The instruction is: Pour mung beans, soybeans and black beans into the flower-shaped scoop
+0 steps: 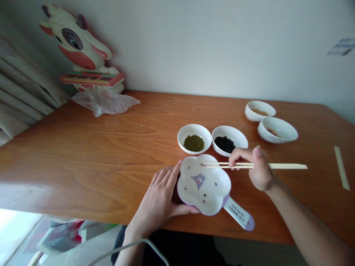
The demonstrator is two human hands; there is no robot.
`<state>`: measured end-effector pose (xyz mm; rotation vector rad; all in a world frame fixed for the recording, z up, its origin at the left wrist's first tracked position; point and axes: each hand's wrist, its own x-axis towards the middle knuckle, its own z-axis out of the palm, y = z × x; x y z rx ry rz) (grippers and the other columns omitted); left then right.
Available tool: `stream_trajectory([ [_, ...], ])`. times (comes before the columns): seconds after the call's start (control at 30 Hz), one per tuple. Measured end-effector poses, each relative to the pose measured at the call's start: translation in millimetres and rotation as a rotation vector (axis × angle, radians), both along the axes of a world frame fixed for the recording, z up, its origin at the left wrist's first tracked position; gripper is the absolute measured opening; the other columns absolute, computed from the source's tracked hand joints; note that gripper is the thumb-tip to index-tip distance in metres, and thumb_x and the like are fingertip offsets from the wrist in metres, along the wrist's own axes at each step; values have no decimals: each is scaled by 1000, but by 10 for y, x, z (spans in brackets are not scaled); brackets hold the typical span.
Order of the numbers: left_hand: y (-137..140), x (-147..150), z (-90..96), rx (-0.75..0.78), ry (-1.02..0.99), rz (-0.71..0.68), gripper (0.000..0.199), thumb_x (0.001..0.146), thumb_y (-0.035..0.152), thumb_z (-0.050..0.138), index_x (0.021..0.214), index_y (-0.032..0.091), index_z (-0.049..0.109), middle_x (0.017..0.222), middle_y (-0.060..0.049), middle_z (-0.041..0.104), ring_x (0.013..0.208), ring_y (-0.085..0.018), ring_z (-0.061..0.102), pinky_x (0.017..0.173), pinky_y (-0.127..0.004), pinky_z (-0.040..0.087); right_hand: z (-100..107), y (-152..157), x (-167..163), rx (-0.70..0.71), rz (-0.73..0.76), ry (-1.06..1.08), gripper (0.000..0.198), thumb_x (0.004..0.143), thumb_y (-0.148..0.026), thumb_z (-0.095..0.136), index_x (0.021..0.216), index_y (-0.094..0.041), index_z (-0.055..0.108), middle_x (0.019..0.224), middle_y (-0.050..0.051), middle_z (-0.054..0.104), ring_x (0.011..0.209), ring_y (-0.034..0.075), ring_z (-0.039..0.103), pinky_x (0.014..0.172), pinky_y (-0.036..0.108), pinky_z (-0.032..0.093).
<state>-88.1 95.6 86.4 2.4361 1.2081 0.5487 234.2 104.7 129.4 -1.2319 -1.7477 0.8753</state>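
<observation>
My left hand (pixel 161 194) grips the left side of a white flower-shaped bowl (pixel 210 194) with a lilac rim and a handle, its thumb along the near edge. A cartoon figure and small marks show on the bowl's floor, along with a dark bean-like speck (pixel 205 195). My right hand (pixel 257 168) is closed on a pair of light wooden chopsticks (pixel 288 166). Their tips are close together over the far part of the bowl, by a tiny greenish thing, perhaps a bean. Just behind stand a bowl of green beans (pixel 194 143) and a bowl of black beans (pixel 224 144).
Farther right are a bowl with tan grains (pixel 260 111) and a bowl with reddish bits (pixel 273 132). A pale strip (pixel 342 168) lies at the right. A cow-shaped toy keyboard (pixel 91 79) and a clear plastic bag (pixel 104 103) are at the back left. A cable (pixel 133 243) crosses in front.
</observation>
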Motion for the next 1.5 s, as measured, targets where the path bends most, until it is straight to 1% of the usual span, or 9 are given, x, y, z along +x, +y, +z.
stream_trajectory([
  [0.2,-7,-9,7,27,-8,-9,125,70,88,65,165,21,20,159,-19,48,143,-39,49,117,-55,40,-13,17,-22,-81,-63,101,83,101,-73,11,68,-23,68,62,7,62,60,22,55,60,38,40],
  [0.3,-11,-7,10,29,-6,-6,125,70,88,65,165,21,21,159,-19,48,143,-38,49,117,-55,40,-27,26,-40,-95,-88,138,85,100,-75,10,68,-23,69,61,7,61,59,21,54,59,37,41],
  [0.47,-8,3,6,12,-2,-5,126,70,89,65,165,19,21,159,-19,48,143,-37,48,118,-54,40,-73,16,-64,-80,-106,143,85,100,-74,10,68,-23,69,61,6,62,60,21,55,59,37,41],
  [0.67,-1,-3,13,-3,3,-5,125,70,89,64,164,19,20,160,-19,46,144,-36,47,119,-53,38,-70,-9,-65,-50,-115,72,86,102,-71,6,68,-23,69,62,7,64,60,21,57,60,37,41],
  [1.17,-4,-3,12,10,-7,2,125,69,89,66,164,20,22,158,-19,49,143,-38,48,118,-54,40,-85,-13,-18,-14,-82,66,80,103,-69,12,70,-24,70,64,6,64,61,22,57,60,38,41],
  [1.37,-7,-5,10,13,-15,-2,125,69,88,66,165,20,21,159,-19,48,144,-38,48,119,-55,39,-54,-18,-25,28,-47,-8,79,105,-64,10,74,-24,70,68,6,66,64,21,60,61,37,42],
  [1.5,-9,-5,5,14,-21,-6,125,70,88,66,165,21,20,158,-20,48,143,-39,48,118,-55,40,-61,-11,-19,47,-48,-20,80,105,-64,10,72,-24,70,68,5,67,64,21,61,61,37,43],
])
